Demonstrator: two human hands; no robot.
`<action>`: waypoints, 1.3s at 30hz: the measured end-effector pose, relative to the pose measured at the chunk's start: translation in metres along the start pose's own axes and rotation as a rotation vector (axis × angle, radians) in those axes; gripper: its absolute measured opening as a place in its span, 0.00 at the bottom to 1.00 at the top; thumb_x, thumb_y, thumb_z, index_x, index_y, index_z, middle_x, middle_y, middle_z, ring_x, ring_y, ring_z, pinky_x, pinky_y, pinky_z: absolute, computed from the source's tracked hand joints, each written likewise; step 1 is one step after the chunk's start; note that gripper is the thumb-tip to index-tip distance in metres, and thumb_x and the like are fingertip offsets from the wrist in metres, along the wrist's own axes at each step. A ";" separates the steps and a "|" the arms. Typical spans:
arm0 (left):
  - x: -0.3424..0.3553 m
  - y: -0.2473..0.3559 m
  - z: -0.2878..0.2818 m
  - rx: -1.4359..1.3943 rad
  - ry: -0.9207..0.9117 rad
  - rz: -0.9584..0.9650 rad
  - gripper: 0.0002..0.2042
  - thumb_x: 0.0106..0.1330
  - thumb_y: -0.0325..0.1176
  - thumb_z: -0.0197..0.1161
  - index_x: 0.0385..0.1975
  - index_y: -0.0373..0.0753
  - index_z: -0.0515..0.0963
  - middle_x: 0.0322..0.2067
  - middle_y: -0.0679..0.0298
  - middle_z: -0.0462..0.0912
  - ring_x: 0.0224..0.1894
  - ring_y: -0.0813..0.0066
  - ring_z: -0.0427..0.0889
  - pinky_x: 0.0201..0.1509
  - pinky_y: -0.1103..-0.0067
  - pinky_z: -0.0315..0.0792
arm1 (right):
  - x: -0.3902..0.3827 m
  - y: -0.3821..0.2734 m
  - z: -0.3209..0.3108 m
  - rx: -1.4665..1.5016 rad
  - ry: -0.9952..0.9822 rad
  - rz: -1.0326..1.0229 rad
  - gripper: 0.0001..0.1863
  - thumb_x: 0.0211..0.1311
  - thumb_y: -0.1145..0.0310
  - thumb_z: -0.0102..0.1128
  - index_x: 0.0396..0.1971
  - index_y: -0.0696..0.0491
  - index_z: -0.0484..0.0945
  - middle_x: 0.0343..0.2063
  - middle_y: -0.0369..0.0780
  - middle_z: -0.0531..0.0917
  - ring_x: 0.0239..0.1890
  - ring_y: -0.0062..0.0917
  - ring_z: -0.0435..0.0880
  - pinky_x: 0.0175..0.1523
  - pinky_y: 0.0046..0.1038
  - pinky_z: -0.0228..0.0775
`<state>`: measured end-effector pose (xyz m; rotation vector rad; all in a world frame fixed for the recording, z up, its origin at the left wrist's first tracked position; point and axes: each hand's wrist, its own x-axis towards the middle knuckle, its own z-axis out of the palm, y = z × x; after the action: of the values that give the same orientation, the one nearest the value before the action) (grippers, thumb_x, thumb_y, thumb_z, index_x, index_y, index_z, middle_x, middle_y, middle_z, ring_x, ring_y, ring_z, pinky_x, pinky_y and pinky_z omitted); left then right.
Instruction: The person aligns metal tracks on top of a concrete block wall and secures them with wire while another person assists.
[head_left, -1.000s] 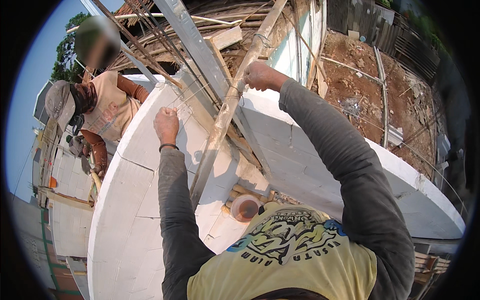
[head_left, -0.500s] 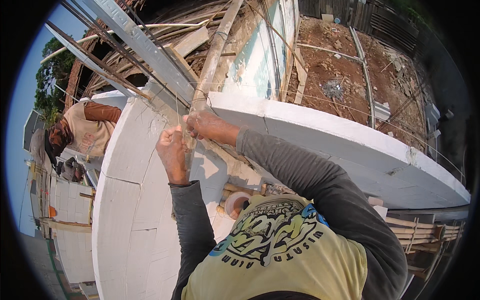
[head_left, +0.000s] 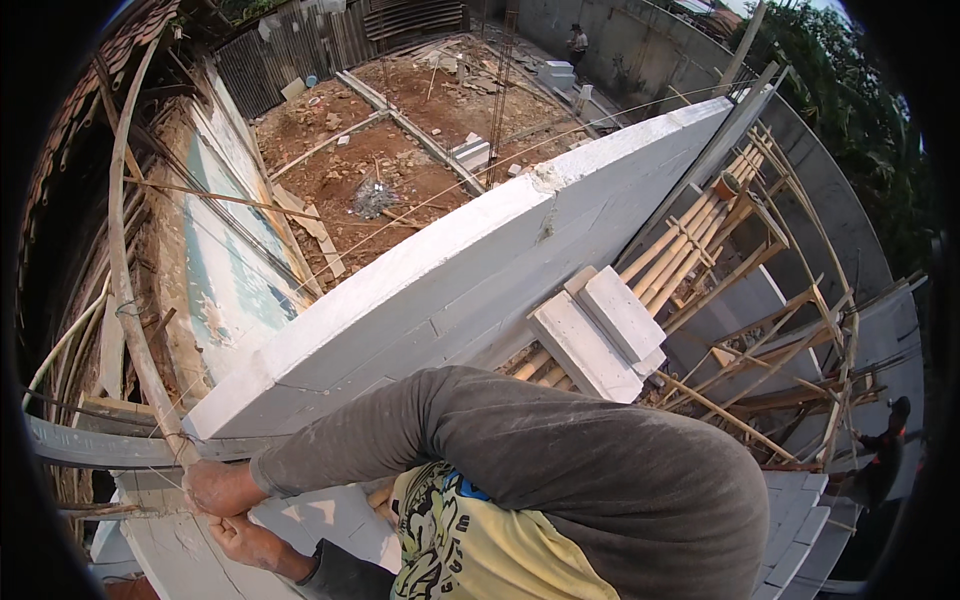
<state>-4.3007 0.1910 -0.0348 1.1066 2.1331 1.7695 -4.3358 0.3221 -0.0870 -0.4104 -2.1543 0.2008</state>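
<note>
Drawn together since the earliest frame, the right hand (head_left: 222, 487) and left hand (head_left: 250, 545) meet by the wooden pole (head_left: 150, 370), fingers curled closed, anything pinched indiscernible. String (head_left: 600, 120) already spans above the block wall (head_left: 460, 290); whether its end is fastened cannot be told.

Pole (head_left: 135, 335) left of wall (head_left: 480, 275); blocks (head_left: 618, 312) on scaffold (head_left: 690, 252), right.

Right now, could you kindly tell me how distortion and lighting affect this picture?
Head view: the white wall bows, its sunlit top brighter than its shaded face; trees at upper right look dark, and the picture's corners go black.
</note>
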 end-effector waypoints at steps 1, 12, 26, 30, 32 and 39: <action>0.002 -0.002 0.005 -0.024 -0.016 0.031 0.13 0.69 0.36 0.58 0.41 0.30 0.77 0.35 0.58 0.81 0.39 0.72 0.80 0.41 0.78 0.74 | -0.002 0.012 0.004 0.218 0.038 0.116 0.07 0.33 0.63 0.66 0.13 0.46 0.77 0.13 0.32 0.73 0.18 0.28 0.76 0.23 0.35 0.63; 0.095 0.016 -0.022 0.193 0.149 0.724 0.19 0.70 0.40 0.52 0.55 0.35 0.74 0.55 0.55 0.75 0.59 0.60 0.72 0.63 0.68 0.67 | 0.015 -0.005 -0.113 0.174 -0.073 0.085 0.14 0.57 0.69 0.55 0.16 0.61 0.78 0.16 0.51 0.77 0.22 0.45 0.79 0.31 0.40 0.71; 0.089 -0.026 0.017 -0.165 -0.103 0.496 0.21 0.75 0.45 0.47 0.52 0.35 0.78 0.52 0.57 0.80 0.53 0.66 0.77 0.56 0.74 0.69 | -0.016 -0.015 -0.165 0.148 0.045 0.044 0.11 0.57 0.69 0.60 0.35 0.61 0.77 0.35 0.51 0.77 0.41 0.44 0.75 0.45 0.36 0.69; 0.083 -0.011 0.002 -0.224 0.063 0.401 0.22 0.73 0.46 0.50 0.51 0.33 0.78 0.47 0.57 0.81 0.48 0.65 0.79 0.53 0.72 0.71 | -0.032 -0.005 -0.253 -0.028 0.448 -0.114 0.06 0.61 0.75 0.55 0.38 0.57 0.71 0.35 0.45 0.70 0.39 0.39 0.69 0.44 0.37 0.66; 0.085 -0.001 0.003 -0.425 0.121 0.395 0.23 0.72 0.46 0.52 0.51 0.30 0.77 0.42 0.57 0.80 0.46 0.64 0.78 0.54 0.71 0.71 | -0.032 0.020 -0.274 -0.059 0.340 0.002 0.06 0.62 0.73 0.56 0.38 0.57 0.75 0.34 0.46 0.74 0.40 0.40 0.72 0.45 0.38 0.68; 0.120 -0.008 -0.010 -0.832 0.150 0.301 0.22 0.70 0.39 0.57 0.51 0.22 0.72 0.29 0.62 0.75 0.38 0.71 0.76 0.58 0.72 0.68 | -0.054 0.069 -0.274 -0.204 -0.451 0.441 0.19 0.63 0.60 0.60 0.43 0.62 0.76 0.32 0.50 0.83 0.38 0.42 0.83 0.43 0.39 0.73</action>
<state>-4.3953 0.2576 -0.0001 1.0826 1.0646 2.5620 -4.0680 0.3643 0.0097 -1.0433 -2.5073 0.3470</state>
